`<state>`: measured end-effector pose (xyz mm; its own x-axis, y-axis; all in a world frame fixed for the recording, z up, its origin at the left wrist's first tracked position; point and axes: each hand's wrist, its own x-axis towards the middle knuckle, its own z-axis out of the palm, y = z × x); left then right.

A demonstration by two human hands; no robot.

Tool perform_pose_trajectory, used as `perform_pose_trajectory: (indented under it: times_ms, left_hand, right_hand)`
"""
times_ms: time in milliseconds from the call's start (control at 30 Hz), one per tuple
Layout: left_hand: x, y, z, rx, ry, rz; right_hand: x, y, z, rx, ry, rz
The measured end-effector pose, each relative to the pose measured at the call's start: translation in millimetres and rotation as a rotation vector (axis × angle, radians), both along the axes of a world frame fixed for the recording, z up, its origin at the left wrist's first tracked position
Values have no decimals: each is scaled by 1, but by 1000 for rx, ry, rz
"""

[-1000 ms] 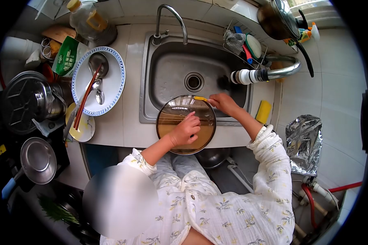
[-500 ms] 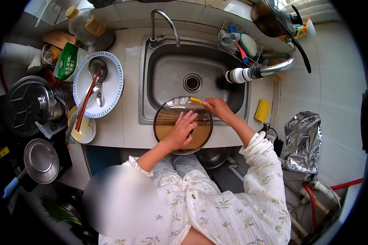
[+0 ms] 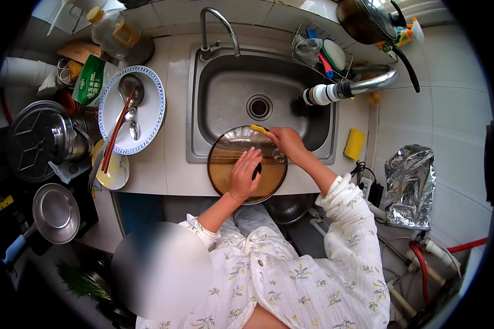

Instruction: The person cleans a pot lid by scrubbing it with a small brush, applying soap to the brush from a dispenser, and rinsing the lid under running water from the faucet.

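A round glass pot lid (image 3: 225, 181) with a dark rim lies across the sink's front edge and overhangs the counter. My left hand (image 3: 246, 174) is at the lid's black knob (image 3: 257, 170), with its fingers together and lying along the glass; the grip on the knob is partly hidden. At the lid's far rim, my right hand (image 3: 286, 142) pinches a slim yellow tool (image 3: 258, 129). Its tip rests along the rim, and its exact kind does not show. Behind the lid is the stainless steel sink (image 3: 219, 98).
A blue-rimmed white bowl (image 3: 158, 118) with ladle, spoon and chopsticks stands left of the sink. A tap (image 3: 235, 41) rises behind. On the right are a yellow sponge (image 3: 354, 143), a foil-covered thing (image 3: 410, 186) and a pan (image 3: 362, 27). A small frying pan (image 3: 56, 213) sits at left.
My left hand's spread fingers have drawn together near the knob. My right hand and the yellow tool have shifted slightly left along the rim. The view has moved a little.
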<state>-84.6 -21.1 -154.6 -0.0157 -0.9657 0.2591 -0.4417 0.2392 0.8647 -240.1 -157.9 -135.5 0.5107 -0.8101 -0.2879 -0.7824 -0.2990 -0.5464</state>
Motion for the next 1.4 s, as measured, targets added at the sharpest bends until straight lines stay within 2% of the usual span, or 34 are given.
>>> perform_pose_trajectory:
  times_ms: [167,267,367,467,667,767,867,967,1100,1267,1400]
  left_hand:
    - [5,-7,2,-9,4,-41]
    - [16,-10,-3,-27,-26,-151]
    - [18,-13,0,-30,-8,-162]
    - [19,-15,2,-34,4,-183]
    - [21,-19,2,-27,-16,-222]
    - [28,-16,-3,-41,-43,-287]
    - [32,-11,-4,-57,-49,-360]
    - [33,-10,-5,-61,-22,-354]
    - [36,-13,-7,-64,-6,-398]
    - [37,-16,-6,-50,2,-427]
    - [43,-15,-5,-30,-32,-506]
  right_hand:
    - [18,-6,1,8,-62,44]
    - [-24,-5,15,-4,31,21]
    - [-58,8,14,127,142,-43]
    - [-42,10,3,56,67,-86]
    - [36,-5,-18,-48,-154,13]
    - [29,-6,-9,-22,-118,57]
    - [-18,-2,3,19,34,77]
    - [-47,11,13,59,126,5]
    - [-28,10,-2,-26,31,20]
    - [43,3,-6,-20,-34,57]
    - [32,9,1,-39,-38,56]
